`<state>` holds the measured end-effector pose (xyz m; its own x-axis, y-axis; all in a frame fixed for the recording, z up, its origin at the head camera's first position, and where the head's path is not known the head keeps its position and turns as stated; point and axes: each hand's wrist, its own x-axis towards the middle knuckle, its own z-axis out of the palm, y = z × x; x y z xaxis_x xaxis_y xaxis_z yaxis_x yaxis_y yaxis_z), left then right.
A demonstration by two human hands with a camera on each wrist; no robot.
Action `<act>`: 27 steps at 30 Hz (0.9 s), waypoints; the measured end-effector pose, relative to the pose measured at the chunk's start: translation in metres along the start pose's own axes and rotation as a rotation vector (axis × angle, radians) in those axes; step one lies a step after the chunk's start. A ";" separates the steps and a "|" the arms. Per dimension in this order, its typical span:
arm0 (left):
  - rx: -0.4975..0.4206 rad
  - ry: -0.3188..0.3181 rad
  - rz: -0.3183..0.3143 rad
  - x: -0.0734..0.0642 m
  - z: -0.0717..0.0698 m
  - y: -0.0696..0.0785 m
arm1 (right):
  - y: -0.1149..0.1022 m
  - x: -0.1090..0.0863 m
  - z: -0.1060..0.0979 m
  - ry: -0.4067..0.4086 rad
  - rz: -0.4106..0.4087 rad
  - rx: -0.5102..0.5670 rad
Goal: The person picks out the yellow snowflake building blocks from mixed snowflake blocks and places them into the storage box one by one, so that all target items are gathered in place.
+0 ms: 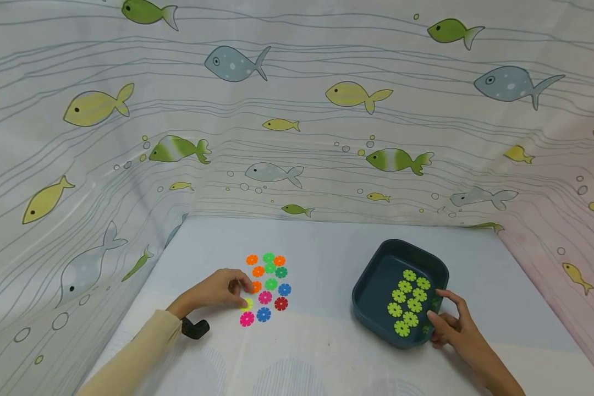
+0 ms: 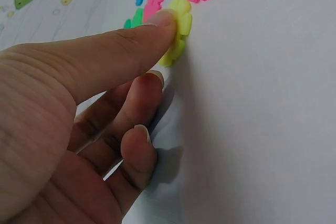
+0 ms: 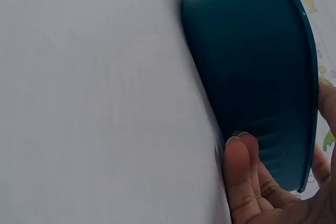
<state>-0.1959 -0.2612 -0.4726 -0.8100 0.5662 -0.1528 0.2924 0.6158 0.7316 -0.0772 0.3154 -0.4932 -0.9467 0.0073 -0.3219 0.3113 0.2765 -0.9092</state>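
Note:
My left hand (image 1: 220, 289) is at the near left edge of a group of flower-shaped plastic discs. Its straight thumb touches a yellow disc (image 2: 184, 22), while the index fingertip is apart from the thumb, beside an orange disc (image 1: 257, 286). The other fingers curl loosely. On the right, my right hand (image 1: 452, 324) grips the side of a dark blue-green tray (image 1: 363, 302), with fingertips at the rim and other fingers against the outer wall (image 3: 252, 66). Several yellow-green flower discs (image 1: 398, 296) lie inside the tray.
Pink (image 1: 247, 319), blue (image 1: 264, 314), red (image 1: 281, 303), green and orange discs lie loosely grouped on the white table left of the tray. A fish-patterned sheet (image 1: 322, 148) walls the table at the back and sides. A black device (image 1: 196, 329) sits by the left wrist.

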 end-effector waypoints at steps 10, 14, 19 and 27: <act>0.022 -0.004 0.008 -0.001 -0.002 0.003 | 0.000 0.004 -0.002 0.007 -0.001 0.008; 0.027 -0.016 0.015 0.000 -0.003 0.004 | 0.001 0.004 -0.003 0.005 -0.007 0.012; 0.019 -0.021 0.024 0.001 -0.003 0.004 | 0.001 0.004 -0.003 0.004 -0.033 -0.001; 0.022 -0.035 -0.019 -0.002 -0.001 0.004 | 0.004 0.004 -0.002 -0.008 0.015 0.005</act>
<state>-0.1932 -0.2603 -0.4686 -0.7974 0.5726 -0.1903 0.2882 0.6385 0.7136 -0.0795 0.3188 -0.4977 -0.9413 0.0040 -0.3376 0.3260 0.2713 -0.9056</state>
